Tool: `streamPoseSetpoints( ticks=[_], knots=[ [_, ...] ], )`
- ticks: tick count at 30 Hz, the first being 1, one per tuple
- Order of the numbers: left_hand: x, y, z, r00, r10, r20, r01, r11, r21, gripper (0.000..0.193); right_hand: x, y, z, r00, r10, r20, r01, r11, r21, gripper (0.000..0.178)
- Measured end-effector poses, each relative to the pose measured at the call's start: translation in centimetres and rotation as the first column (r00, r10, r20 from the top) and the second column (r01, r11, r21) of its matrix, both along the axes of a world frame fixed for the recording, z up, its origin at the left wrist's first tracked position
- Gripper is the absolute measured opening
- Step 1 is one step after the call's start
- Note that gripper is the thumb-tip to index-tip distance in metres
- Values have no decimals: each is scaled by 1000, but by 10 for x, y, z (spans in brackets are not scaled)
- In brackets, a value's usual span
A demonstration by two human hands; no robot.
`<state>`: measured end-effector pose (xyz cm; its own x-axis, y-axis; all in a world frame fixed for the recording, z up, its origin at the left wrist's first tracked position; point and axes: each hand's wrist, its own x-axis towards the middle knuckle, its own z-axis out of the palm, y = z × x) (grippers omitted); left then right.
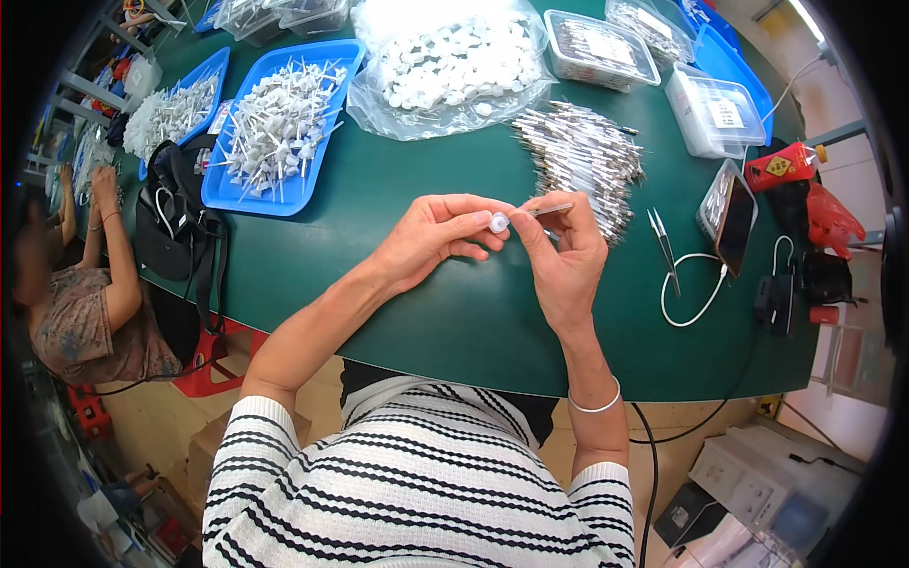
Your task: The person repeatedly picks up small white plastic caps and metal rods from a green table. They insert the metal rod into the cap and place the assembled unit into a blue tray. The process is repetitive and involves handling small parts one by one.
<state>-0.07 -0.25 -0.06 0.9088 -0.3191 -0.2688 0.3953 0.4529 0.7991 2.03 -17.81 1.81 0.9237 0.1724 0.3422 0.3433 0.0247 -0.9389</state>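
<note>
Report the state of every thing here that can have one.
Left hand: pinching a round white part.
Right hand: gripping a thin rod.
Nearest blue tray: heaped with white stemmed pieces.
Plastic bag: spread open, loaded with white pieces.
Tweezers: lying down, tips apart.
Red bottle: capped, tilted.
Phone: screen dark.
White cable: loosely curled.

White piece (499, 223) — green tabletop (454, 331) — black-striped white sweater (407, 473).

Small round white piece (499, 222), slim grey rod (555, 208) just right of it, slanting, partly hidden
</note>
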Motion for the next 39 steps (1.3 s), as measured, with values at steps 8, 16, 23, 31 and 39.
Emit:
streamPoseSetpoints(
  ticks=[8, 16, 23, 31, 39],
  knots=[
    [0, 0, 0, 1000, -3, 21, 2, 999, 37, 29, 0, 1, 2, 998, -15, 60, 17, 999, -42, 11],
    [1, 1, 1, 999, -18, -34, 17, 999, -31, 30, 0, 1, 0, 995, -43, 91, 49, 997, -64, 11],
    [1, 1, -1, 1000, -21, -16, 21, 999, -25, 29, 0, 0, -2, 990, -42, 133, 58, 991, -117, 12],
    [1, 0, 0, 1000, -6, 19, 6, 1000, 17, 29, 1, 0, 1, 982, -41, 186, 75, 981, -178, 13],
    [0, 0, -1, 999, -1, 40, -2, 997, 73, 28, 3, -3, 3, 978, -10, 208, 59, 972, -229, 15]
  ],
)
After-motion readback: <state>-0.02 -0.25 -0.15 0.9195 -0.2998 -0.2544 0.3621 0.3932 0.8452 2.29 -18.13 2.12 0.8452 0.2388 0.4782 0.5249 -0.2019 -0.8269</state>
